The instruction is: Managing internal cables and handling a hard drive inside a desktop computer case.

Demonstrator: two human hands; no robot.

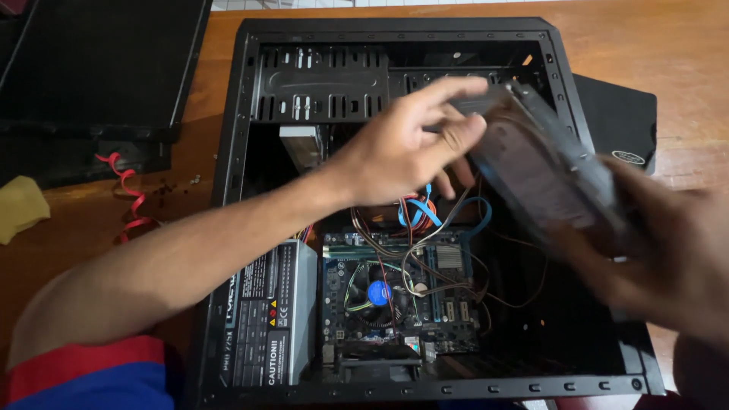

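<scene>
Head view. Hands hold a blurred hard drive (543, 171) above the open computer case (228, 152) on the wooden desk (668, 53): left hand (402, 148) closed on its upper end at 12 o'clock, right hand (668, 258) gripping its lower end at 4 o'clock. Motherboard (402, 300) with fan lies below at 6 o'clock; power supply (269, 319) at 7 o'clock; red ribbon (129, 201) and yellow cloth (19, 205) at 9 o'clock on the desk.
</scene>
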